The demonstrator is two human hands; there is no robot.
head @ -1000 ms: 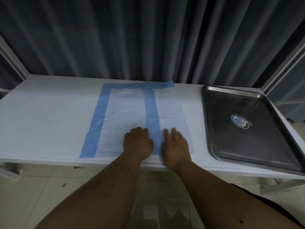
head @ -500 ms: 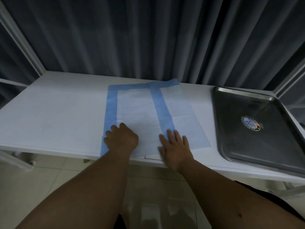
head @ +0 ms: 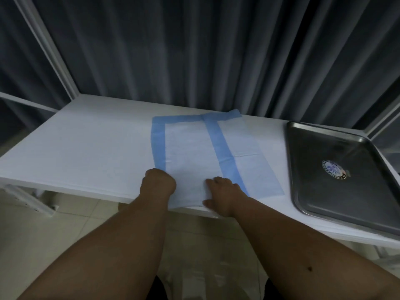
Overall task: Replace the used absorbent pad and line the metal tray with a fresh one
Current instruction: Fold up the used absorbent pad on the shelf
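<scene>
Left hand [head: 159, 180] curls on the pad [head: 190, 152] edge; right hand [head: 224, 191] presses, fingers spread. Uneven pull risks tearing or creasing short of the tray [head: 303, 191].

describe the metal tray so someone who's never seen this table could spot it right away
On the white table before the dark curtain, look to the far right end. The metal tray lies flat there, right of the blue-edged pad. It is the only dark, shiny thing, with a round sticker inside.
</scene>
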